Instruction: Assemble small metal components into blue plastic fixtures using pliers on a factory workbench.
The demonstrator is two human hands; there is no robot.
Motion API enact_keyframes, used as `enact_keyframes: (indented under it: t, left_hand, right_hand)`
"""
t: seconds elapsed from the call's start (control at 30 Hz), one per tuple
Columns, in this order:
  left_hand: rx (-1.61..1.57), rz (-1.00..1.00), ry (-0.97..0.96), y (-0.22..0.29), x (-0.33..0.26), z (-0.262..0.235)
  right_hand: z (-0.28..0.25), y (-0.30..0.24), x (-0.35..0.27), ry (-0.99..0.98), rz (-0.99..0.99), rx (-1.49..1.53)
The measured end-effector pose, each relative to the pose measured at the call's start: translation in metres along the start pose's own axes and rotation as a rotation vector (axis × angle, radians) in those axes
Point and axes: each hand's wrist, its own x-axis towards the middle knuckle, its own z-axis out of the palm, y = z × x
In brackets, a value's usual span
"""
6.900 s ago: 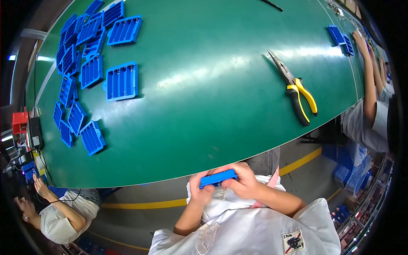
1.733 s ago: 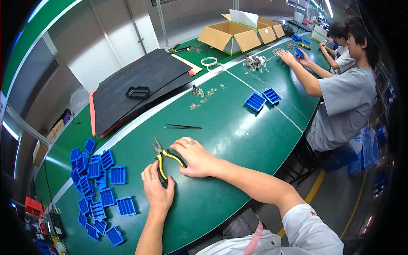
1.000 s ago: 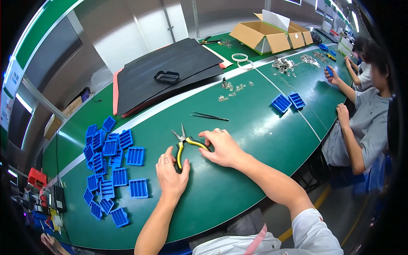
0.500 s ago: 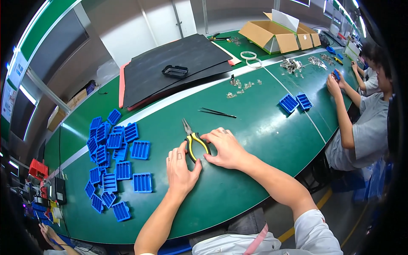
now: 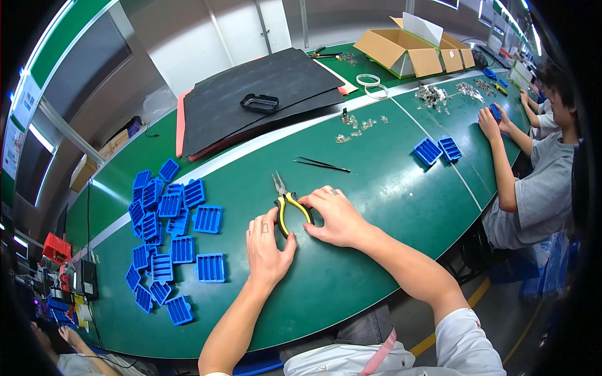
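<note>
Long-nose pliers (image 5: 281,212) with yellow and black handles lie on the green table in front of me, handles spread and jaws pointing away, slightly parted. My left hand (image 5: 266,250) is closed on the left handle, thumb near its lower end. On the other handle, my right hand (image 5: 335,219) grips with fingers and thumb. Black tweezers (image 5: 322,164) rest just beyond the pliers. To the left sits a loose pile of blue slotted plastic trays (image 5: 210,268), several of them overlapping.
Beyond the tweezers are small clear and metal parts (image 5: 356,132). Black sheets (image 5: 232,119) carry a black tray (image 5: 259,103) at the back. Two blue trays (image 5: 427,151) lie to the right, near a seated co-worker (image 5: 536,182). An open cardboard box (image 5: 382,47) stands far back.
The pliers' jaws have parted a little, and the right handle with my right hand has shifted slightly to the right. My left hand has hardly moved.
</note>
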Motion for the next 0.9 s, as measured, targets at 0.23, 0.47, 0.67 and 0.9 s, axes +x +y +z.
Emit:
enact_keyframes:
  t: [0.23,0.47,0.67,0.9]
  left_hand:
    - [-0.003,0.029,-0.014,0.001,0.0003,0.0]
    - [-0.009,0.04,-0.029,0.001,0.0011,-0.0015]
    - [-0.012,0.055,-0.019,0.0015,0.0012,0.0]
    - [-0.01,0.054,-0.015,0.0021,0.0003,-0.0013]
  right_hand:
    - [0.0024,-0.0003,-0.0012,-0.001,-0.006,0.008]
    - [0.0014,-0.0019,0.0001,-0.009,-0.013,0.023]
    - [-0.0002,-0.0011,-0.0003,-0.039,-0.006,0.028]
    - [0.0007,-0.0034,-0.0013,-0.008,-0.007,0.024]
